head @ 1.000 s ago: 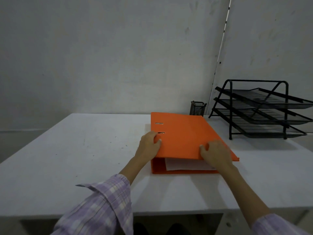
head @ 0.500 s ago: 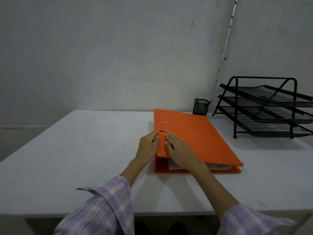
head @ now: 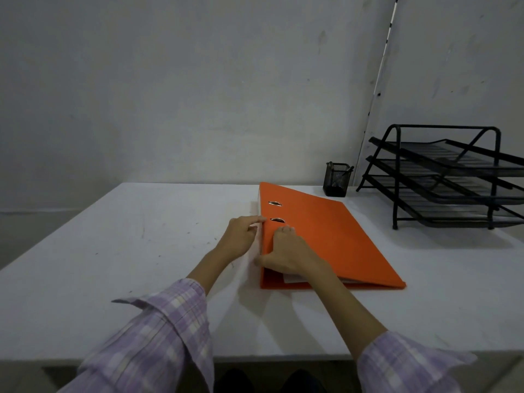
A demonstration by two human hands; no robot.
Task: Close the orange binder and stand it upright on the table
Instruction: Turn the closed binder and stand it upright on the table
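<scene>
Lying flat on white table [head: 141, 265]: orange binder [head: 334, 239] | grey wall [head: 184, 95] behind

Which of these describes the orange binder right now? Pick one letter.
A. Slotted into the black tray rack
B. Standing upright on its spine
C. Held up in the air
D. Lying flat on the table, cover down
D: the binder lies flat on the table with its cover lowered, both hands at its spine edge.
</scene>
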